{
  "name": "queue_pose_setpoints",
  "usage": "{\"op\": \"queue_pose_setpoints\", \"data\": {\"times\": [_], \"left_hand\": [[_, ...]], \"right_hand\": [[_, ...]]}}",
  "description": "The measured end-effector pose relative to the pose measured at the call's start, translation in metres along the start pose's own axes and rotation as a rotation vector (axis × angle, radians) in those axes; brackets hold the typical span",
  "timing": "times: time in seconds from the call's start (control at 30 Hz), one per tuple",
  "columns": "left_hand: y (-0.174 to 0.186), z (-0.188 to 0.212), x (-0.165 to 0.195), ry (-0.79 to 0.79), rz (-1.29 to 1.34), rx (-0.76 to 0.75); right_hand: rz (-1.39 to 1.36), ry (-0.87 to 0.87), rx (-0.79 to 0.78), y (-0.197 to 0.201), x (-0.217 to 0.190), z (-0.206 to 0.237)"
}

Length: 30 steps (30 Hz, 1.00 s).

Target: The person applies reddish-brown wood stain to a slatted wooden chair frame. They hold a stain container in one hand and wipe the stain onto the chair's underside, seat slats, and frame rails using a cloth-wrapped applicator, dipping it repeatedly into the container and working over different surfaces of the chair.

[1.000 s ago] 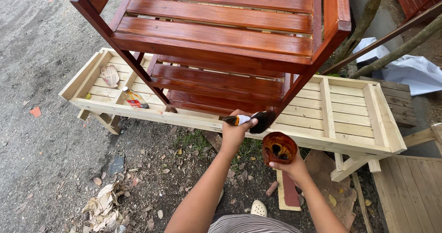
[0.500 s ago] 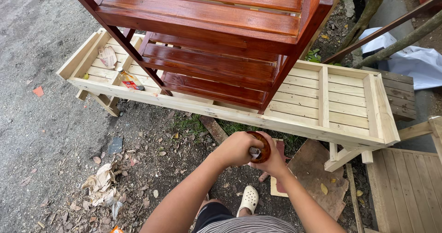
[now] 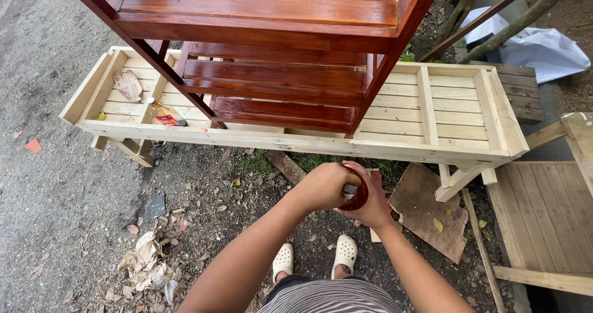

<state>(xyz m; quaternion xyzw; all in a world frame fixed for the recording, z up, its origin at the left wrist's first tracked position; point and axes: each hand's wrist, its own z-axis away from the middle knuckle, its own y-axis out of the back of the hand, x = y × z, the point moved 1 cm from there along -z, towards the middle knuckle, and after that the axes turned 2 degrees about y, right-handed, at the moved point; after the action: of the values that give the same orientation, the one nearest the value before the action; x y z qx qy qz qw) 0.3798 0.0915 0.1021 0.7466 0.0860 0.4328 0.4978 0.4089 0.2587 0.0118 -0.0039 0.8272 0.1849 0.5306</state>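
My right hand [image 3: 377, 213] grips a small round container of red-brown stain [image 3: 360, 197] in front of my body. Over the container's mouth, my left hand [image 3: 322, 186] is closed on a paintbrush [image 3: 350, 191], most of which the fingers hide. Both hands meet just below the front rail of a long unpainted wooden slatted frame [image 3: 296, 141]. A red-brown stained wooden rack [image 3: 272, 78] stands on that frame, beyond the hands.
A small bottle [image 3: 165, 114] and a crumpled paper [image 3: 128, 84] lie in the frame's left end. My white clogs [image 3: 344, 252] stand on littered dirt. A plywood scrap [image 3: 426, 211] and a wooden panel [image 3: 550, 226] lie to the right, with white sheeting [image 3: 537, 47] behind.
My left hand came back from the rack's lower corner with the brush and now meets the container in my right hand. The view has tilted down slightly.
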Motion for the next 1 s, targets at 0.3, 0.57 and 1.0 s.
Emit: {"op": "queue_pose_setpoints", "data": {"times": [0.3, 0.57, 1.0], "left_hand": [[0.02, 0.066, -0.019, 0.121, -0.013, -0.04], [0.023, 0.084, -0.063, 0.367, 0.334, 0.177], [-0.076, 0.076, -0.197, 0.714, 1.122, 0.457]], "right_hand": [[-0.175, -0.194, 0.082, -0.073, 0.01, 0.022], [-0.14, -0.287, 0.179, -0.127, 0.051, 0.038], [0.013, -0.447, 0.214, -0.132, 0.155, 0.008]]}}
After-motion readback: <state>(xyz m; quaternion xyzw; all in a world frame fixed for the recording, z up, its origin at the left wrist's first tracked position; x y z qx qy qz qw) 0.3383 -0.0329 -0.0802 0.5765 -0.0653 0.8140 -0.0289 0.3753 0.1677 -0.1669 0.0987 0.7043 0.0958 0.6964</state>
